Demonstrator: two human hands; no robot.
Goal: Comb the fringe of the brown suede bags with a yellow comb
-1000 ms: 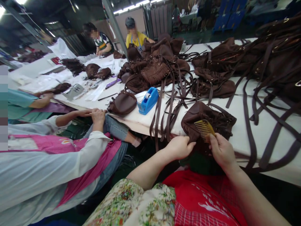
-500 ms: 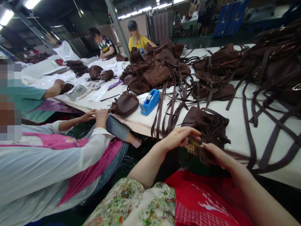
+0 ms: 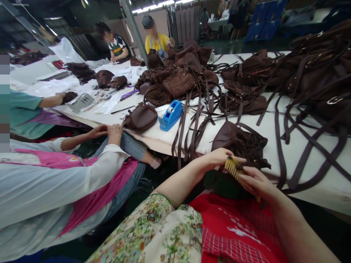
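A brown suede fringed bag [image 3: 238, 140] lies at the near edge of the white table [image 3: 307, 146], its fringe hanging over the edge. My right hand [image 3: 256, 182] is closed around a yellow comb [image 3: 233, 167], whose teeth sit in the fringe. My left hand [image 3: 221, 157] rests on the bag just left of the comb, fingers curled over the fringe.
A blue tape dispenser [image 3: 170, 115] and a small brown pouch [image 3: 140, 117] lie to the left. Piles of brown bags [image 3: 181, 78] and long straps [image 3: 304, 160] cover the table. A person in white and pink [image 3: 68, 182] sits close on my left; others work further back.
The comb has come down from the bag's flap to the fringe at the table edge. My left hand shifted from gripping the bag's left side to lying over the fringe.
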